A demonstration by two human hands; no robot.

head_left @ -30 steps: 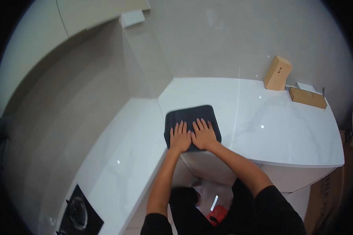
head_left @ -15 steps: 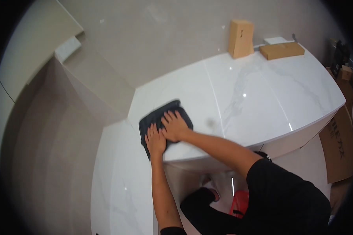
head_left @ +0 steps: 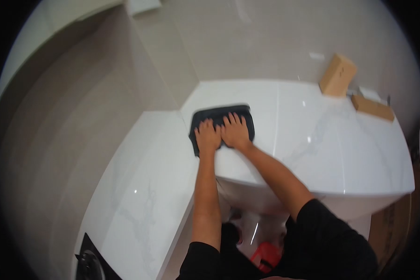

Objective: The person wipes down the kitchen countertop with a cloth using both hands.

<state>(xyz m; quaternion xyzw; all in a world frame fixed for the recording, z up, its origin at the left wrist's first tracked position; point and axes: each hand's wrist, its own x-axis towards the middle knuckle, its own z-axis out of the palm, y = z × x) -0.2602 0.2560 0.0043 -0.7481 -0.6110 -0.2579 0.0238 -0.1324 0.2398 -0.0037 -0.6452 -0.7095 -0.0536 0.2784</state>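
A dark, flat, rounded item (head_left: 221,112) lies on the white countertop near its inner corner. My left hand (head_left: 207,136) rests palm down on its left part, fingers apart. Beside it, my right hand (head_left: 235,131) lies flat on the right part with fingers spread. The two hands are side by side, thumbs close together, and they cover the item's middle and front. What kind of item it is, I cannot tell.
The white countertop (head_left: 308,158) bends around the corner. At its back right stand a wooden block (head_left: 338,75) and a brown cardboard box (head_left: 373,108). A black gas hob (head_left: 92,261) is at the lower left. Below, something red (head_left: 267,255) is on the floor.
The view has swung to and fro. Compared with one second ago, the dark item and both hands on it are farther back from the counter's front edge, nearer the corner.
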